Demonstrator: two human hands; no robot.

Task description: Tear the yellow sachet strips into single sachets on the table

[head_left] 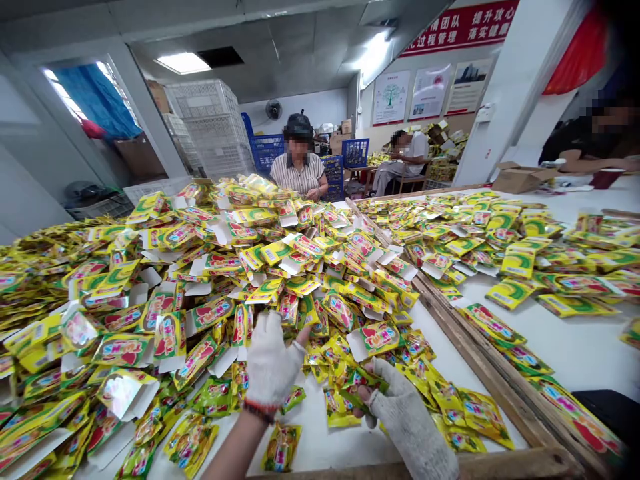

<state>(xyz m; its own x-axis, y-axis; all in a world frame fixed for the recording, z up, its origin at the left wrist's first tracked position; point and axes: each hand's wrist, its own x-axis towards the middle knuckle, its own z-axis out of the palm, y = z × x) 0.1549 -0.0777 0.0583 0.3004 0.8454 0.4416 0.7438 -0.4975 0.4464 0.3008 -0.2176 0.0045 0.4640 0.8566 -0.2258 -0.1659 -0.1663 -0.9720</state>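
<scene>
My left hand [274, 363], in a white fingerless-thumb glove, reaches to the front of a big heap of small yellow candy boxes [240, 323]. Its thumb stands apart from the fingers, with nothing visibly held; the fingertips are at or just before the boxes. My right hand [405, 413], in a pale knitted glove with bare fingertips, is closed on a green and yellow candy packet [361, 385]. More loose packets [465, 410] lie to its right, and another packet [281, 448] lies on the white table below my left hand. Many boxes have white flaps sticking out.
A wooden strip [470, 347] divides the table, with more boxes [510, 260] beyond it. A wooden edge [520, 463] runs along the front. One person [299, 167] sits behind the heap, another [407, 160] farther back. A cardboard box [523, 179] stands at the right rear.
</scene>
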